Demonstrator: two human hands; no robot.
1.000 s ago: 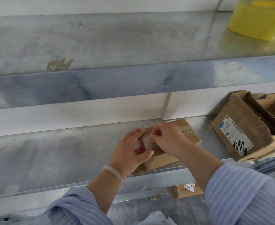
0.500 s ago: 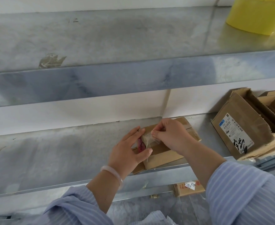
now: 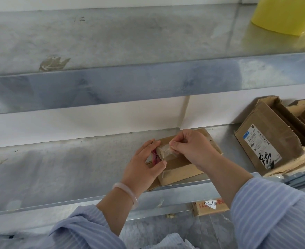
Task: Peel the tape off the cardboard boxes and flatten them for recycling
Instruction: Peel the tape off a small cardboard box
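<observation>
A small brown cardboard box [image 3: 179, 168] lies on the metal shelf [image 3: 58, 169] near its front edge. My left hand [image 3: 144, 166] holds the box's left end, fingers over the top and thumb on the front face. My right hand [image 3: 191, 148] pinches a strip of clear tape [image 3: 166, 150] between thumb and forefinger, lifted off the box top. A red mark shows on the box's left end by my left fingers.
At the right of the shelf stands a bigger opened box with a shipping label [image 3: 266, 142], on flattened cardboard [image 3: 299, 162]. A yellow tape roll [image 3: 288, 15] sits on the upper shelf [image 3: 148, 44]. Another labelled box [image 3: 211, 206] lies below.
My right hand has drawn the pinched tape up and a little to the right, lifting more of it off the box. My left hand keeps its hold.
</observation>
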